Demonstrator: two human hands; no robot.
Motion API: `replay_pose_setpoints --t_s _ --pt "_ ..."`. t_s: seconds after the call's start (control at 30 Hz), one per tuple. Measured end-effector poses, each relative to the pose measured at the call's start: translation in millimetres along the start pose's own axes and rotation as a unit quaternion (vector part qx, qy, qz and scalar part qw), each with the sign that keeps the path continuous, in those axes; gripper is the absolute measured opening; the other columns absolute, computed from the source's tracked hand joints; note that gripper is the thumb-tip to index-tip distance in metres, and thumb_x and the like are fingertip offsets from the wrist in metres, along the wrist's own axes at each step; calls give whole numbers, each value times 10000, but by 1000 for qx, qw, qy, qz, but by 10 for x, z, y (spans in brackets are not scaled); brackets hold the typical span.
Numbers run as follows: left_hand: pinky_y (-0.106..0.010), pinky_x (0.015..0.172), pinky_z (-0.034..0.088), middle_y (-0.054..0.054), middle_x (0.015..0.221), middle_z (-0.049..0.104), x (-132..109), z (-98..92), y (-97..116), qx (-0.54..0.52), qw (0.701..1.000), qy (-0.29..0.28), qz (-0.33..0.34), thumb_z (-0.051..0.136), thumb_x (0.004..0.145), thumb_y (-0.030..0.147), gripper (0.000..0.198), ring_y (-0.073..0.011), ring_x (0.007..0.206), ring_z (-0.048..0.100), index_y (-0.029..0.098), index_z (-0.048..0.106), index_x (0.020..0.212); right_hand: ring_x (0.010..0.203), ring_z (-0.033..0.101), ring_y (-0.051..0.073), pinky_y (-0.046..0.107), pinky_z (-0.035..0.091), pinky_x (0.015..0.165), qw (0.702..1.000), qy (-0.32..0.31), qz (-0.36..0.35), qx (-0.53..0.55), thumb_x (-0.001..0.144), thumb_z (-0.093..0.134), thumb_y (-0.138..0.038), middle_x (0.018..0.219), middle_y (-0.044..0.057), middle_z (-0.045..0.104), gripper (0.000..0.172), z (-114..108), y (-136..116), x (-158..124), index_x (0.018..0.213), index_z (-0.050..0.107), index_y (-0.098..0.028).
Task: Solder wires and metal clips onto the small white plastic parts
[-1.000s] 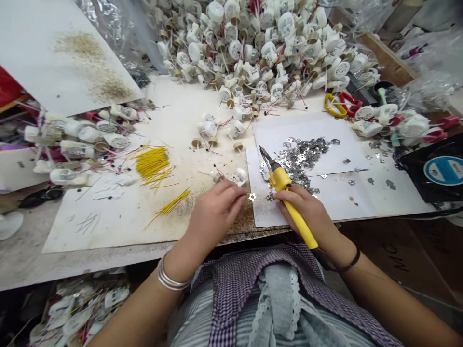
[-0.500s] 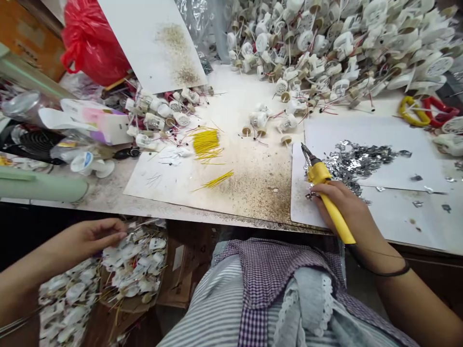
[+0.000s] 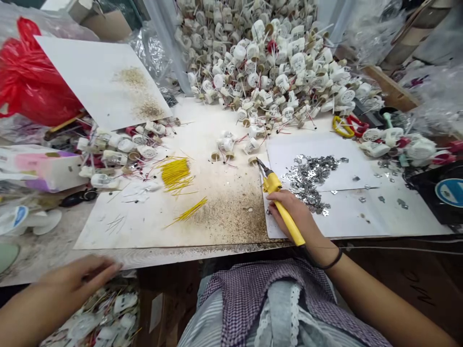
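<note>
Right now, the right hand (image 3: 292,217) clenches a yellow soldering iron (image 3: 272,183) beside silver metal scraps (image 3: 307,180) on white paper (image 3: 318,149). The left hand (image 3: 77,274) hovers open over white plastic parts (image 3: 104,313) below the tabletop (image 3: 43,241). A round blue label (image 3: 450,193) is unreadable.

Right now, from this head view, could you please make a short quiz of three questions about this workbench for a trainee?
1. Which hand holds the yellow soldering iron?
2. True or false: the yellow wires lie to the left of the silver metal pieces.
3. Where is the left hand?
A. On the silver metal pieces
B. Over the white plastic parts below the table edge
C. Gripping the yellow wires

Key: 1. The right hand. 2. True. 3. B.
</note>
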State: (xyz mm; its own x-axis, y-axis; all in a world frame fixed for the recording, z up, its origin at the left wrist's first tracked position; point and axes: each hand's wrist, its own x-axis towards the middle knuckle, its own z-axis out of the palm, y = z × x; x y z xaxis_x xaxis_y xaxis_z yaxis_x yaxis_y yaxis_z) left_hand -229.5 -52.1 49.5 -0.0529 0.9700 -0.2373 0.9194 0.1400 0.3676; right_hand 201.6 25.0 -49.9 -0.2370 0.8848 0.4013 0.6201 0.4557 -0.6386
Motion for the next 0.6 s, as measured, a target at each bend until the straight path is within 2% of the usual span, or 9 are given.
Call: replay_pose_setpoints --t_s 0.03,0.1,0.17,0.2,0.3,0.37,0.43,0.5,0.6 --pt "-282 610 476 115 739 699 174 3 176 15 1000 2 8 556 852 548 249 -171 668 605 346 685 785 947 669 200 333 565 825 1000 8 4 -1 885 525 -148 1043 42 632 259 1 -2 0 1111 548 -273" --pt "-270 635 476 38 997 703 567 70 614 49 994 14 99 534 876 532 273 -196 842 625 325 679 979 906 676 199 338 569 812 999 27 17 -2 888 544 -175 1020 42 639 226 -23 -22 -1 1093 552 -271" --pt "-314 720 480 -47 1030 681 981 221 1078 114 966 71 222 533 883 468 296 -227 899 619 254 675 1030 888 680 201 345 570 816 999 42 27 -2 890 559 -199 1012 44 647 205 -74 -55 -3 1083 555 -268" --pt "-336 757 477 -70 1026 672 1181 319 1290 149 951 79 261 521 900 401 287 -239 922 612 233 661 1086 890 682 202 347 570 819 998 46 30 -2 891 563 -207 1020 47 650 202 -106 -71 -6 1084 555 -266" --pt "-374 808 459 -105 1046 647 1683 627 1772 223 915 99 322 534 890 238 326 -268 986 573 211 617 1203 894 687 196 336 572 815 997 57 47 -3 898 568 -217 1058 50 663 217 -211 -101 -31 1109 560 -266" --pt "-389 804 449 -125 1025 633 1907 776 1940 247 903 106 336 532 874 176 256 -289 1015 550 191 667 1092 926 688 197 340 567 845 996 62 63 -7 903 570 -221 1080 43 680 242 -275 -97 -69 1139 566 -275" --pt "-405 807 440 -136 998 626 2024 841 1998 253 899 109 340 522 872 158 178 -304 1033 534 172 693 920 958 687 202 356 557 883 994 70 83 -7 905 577 -228 1081 32 698 261 -329 -76 -127 1160 574 -284" --pt "-422 822 437 -135 1013 629 2027 829 1982 238 902 115 341 528 867 167 154 -310 1046 521 168 676 827 943 693 200 355 561 871 991 83 105 4 901 593 -243 1068 28 708 251 -378 -47 -197 1149 591 -283" --pt "-417 871 439 -100 1087 646 1830 748 1916 150 915 113 357 560 844 178 89 -279 1045 522 179 642 810 811 703 177 321 578 764 985 102 133 42 889 617 -264 996 26 715 184 -450 -6 -300 1073 624 -265"
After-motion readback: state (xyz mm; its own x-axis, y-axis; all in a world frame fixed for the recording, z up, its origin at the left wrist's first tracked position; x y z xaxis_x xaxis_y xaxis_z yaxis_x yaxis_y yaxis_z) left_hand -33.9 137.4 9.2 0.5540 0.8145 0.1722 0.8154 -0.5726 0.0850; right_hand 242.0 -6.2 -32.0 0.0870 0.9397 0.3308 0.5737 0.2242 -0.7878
